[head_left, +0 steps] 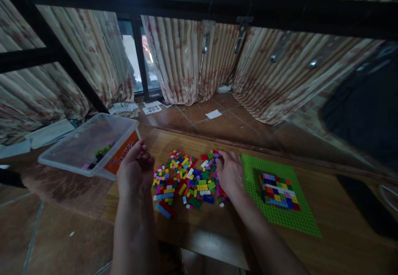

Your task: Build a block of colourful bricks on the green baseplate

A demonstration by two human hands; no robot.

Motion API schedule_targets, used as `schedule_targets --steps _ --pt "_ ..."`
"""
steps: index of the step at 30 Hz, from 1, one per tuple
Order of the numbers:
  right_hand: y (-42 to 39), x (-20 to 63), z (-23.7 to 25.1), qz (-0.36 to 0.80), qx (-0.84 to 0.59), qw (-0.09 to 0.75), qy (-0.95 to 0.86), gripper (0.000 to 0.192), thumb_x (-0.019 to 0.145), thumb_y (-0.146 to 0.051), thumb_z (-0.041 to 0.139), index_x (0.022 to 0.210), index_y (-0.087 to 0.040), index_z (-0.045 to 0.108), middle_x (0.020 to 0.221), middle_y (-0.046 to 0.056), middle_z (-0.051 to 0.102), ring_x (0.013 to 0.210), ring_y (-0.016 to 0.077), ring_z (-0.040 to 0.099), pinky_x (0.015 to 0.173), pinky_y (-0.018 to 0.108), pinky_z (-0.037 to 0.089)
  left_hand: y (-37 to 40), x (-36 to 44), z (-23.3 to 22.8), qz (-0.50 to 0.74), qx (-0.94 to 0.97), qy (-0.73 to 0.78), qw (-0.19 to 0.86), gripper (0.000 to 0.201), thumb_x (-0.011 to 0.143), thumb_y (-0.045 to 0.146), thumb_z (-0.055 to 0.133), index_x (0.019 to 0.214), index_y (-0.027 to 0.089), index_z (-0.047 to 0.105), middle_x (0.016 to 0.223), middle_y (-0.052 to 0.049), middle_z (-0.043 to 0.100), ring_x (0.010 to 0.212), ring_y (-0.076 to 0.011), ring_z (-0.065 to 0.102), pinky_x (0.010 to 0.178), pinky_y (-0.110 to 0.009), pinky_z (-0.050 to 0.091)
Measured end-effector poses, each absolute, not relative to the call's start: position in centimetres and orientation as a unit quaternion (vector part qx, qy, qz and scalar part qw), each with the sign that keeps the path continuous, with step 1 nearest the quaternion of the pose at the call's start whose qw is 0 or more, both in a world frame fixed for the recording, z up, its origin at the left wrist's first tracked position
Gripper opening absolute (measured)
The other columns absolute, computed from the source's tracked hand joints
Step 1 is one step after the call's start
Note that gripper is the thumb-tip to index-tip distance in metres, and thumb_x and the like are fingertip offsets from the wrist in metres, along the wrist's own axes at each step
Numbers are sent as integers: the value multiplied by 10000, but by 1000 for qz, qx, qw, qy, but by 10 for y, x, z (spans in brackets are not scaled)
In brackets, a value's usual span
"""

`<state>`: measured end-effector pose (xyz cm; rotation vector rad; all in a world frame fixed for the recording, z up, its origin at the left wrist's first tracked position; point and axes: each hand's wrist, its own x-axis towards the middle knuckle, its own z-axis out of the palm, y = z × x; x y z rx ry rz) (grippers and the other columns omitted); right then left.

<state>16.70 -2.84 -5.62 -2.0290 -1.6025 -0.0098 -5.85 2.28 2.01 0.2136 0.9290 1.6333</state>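
A loose pile of colourful toy building bricks (186, 175) covers the wooden table. To its left my left hand (137, 167) is raised with fingers curled closed; whatever they may hold is hidden. My right hand (230, 172) rests over the pile's right edge, its fingers apart and bent down among the bricks, with some fingertips hidden. Beside it lies a green baseplate (294, 221) bearing a flat, multicoloured block of joined bricks (280, 191).
A clear plastic bin (71, 159) with an orange label and a few bricks inside stands at the left. A black phone-like slab (367, 204) lies at the table's right. Dark metal bars (186, 3) cross in front of the curtains (186, 59). Papers (213, 114) lie on the tiled floor.
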Motion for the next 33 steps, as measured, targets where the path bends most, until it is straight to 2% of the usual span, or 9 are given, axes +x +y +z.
schedule_targets --steps 4,9,14,17,22,26,29,33 --pt "-15 174 -56 2 -779 219 -588 211 909 -237 531 1046 -199 688 1033 99 659 1021 254 544 918 365 370 24 -59 20 693 102 403 589 145 818 38 526 773 111 643 562 40 505 409 -4 388 391 -97 314" --pt "-18 165 -51 24 -780 216 -586 156 922 -224 528 937 -204 682 975 82 676 988 236 538 868 346 357 25 -58 21 686 111 410 591 151 809 29 513 751 118 620 562 40 495 412 -14 375 379 -101 322" --pt "-32 157 -49 42 -758 212 -616 120 917 -220 558 937 -212 676 967 63 692 961 234 539 842 353 351 24 -58 22 682 122 415 589 150 820 32 514 758 125 614 572 35 498 423 -19 376 374 -97 334" --pt "-45 151 -48 61 -730 246 -635 107 914 -209 564 901 -217 669 938 53 694 943 227 544 849 349 367 24 -58 21 679 124 411 595 152 809 21 524 762 120 628 585 27 502 419 -17 371 368 -104 340" --pt "-69 145 -39 117 -685 356 -624 132 930 -184 523 913 -207 652 915 43 687 925 205 573 866 329 406 24 -53 22 674 121 403 607 166 793 2 519 730 113 625 591 25 496 431 -11 386 368 -100 340" --pt "-83 148 -37 197 -665 445 -567 166 946 -223 485 979 -218 648 920 29 683 870 172 615 780 287 446 25 -42 20 657 136 414 615 153 759 4 541 720 121 632 589 32 501 439 -13 379 368 -99 321" --pt "-88 150 -43 244 -653 495 -518 200 950 -258 469 1040 -223 643 920 20 692 827 153 632 739 264 467 21 -27 18 630 187 433 617 69 717 78 630 757 124 662 611 32 532 468 -22 407 392 -104 341" --pt "-92 151 -51 258 -649 527 -484 211 944 -290 476 1038 -217 650 897 19 703 768 141 637 699 245 484 9 1 15 553 295 470 621 240 601 187 766 820 117 700 689 11 610 544 -43 484 470 -127 384"
